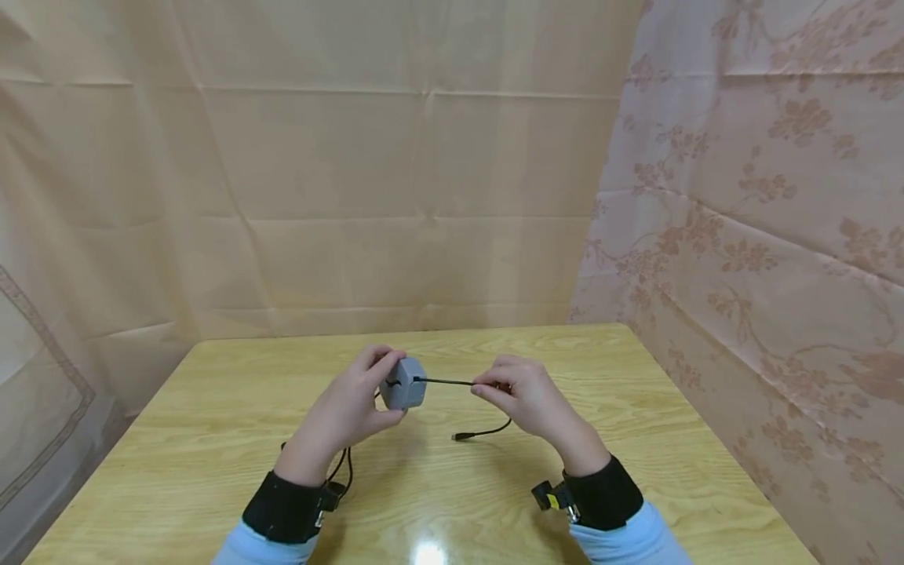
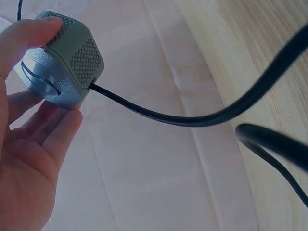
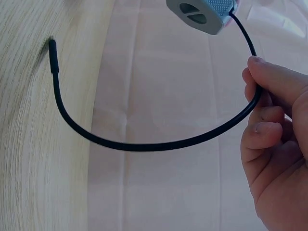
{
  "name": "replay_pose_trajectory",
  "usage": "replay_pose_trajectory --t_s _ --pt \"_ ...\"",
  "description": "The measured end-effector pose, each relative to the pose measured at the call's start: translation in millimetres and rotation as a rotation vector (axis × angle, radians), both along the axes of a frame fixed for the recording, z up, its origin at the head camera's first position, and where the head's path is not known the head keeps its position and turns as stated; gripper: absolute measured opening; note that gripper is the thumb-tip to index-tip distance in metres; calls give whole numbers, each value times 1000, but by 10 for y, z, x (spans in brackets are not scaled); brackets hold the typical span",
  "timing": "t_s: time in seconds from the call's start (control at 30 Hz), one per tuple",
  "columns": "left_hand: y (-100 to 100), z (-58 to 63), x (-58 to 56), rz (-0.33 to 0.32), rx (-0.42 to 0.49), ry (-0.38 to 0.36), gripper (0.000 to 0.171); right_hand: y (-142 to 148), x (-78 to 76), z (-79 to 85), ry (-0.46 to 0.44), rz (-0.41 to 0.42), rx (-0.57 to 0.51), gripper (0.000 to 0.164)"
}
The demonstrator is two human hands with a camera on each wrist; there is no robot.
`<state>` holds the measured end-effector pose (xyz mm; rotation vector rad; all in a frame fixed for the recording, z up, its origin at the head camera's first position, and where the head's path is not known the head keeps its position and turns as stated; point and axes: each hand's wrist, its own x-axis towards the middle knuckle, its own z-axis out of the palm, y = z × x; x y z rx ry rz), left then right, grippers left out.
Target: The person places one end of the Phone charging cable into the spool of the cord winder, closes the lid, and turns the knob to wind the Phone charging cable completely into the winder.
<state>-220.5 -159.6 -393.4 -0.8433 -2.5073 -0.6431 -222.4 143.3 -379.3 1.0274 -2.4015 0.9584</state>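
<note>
In the head view, my left hand (image 1: 344, 410) holds a small grey cable winder (image 1: 410, 397) above the table, thumb on one side and fingers on the other. The winder has several flat sides with a textured pattern (image 2: 85, 61) and a round recess split by a bar (image 3: 193, 13). Black cable (image 1: 448, 382) leaves it on both sides. My right hand (image 1: 531, 399) pinches the right-hand length between thumb and fingertips, and that stretch runs nearly straight to the winder. Beyond the pinch, the free end curves round to a plug (image 1: 463, 436) pointing left.
More black cable (image 1: 349, 471) hangs in a loop by the left wrist. The pale wooden table (image 1: 424, 502) lies below both hands. A beige cloth (image 1: 388, 196) hangs behind it, and a flowered cloth (image 1: 777, 235) hangs along the right.
</note>
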Motion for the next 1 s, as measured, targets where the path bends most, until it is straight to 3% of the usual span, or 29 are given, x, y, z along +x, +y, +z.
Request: replay_pose_trajectory --t_s 0.33,0.6,1.0 --pt "-114 -7 -30 43 24 7 80 112 -19 6 1 -29 -4 6" --pt "-281 -8 -67 138 68 -10 81 256 -73 45 33 -97 -25 6" --pt "-206 18 -60 176 172 -45 80 227 -78 41 -30 -136 -30 7"
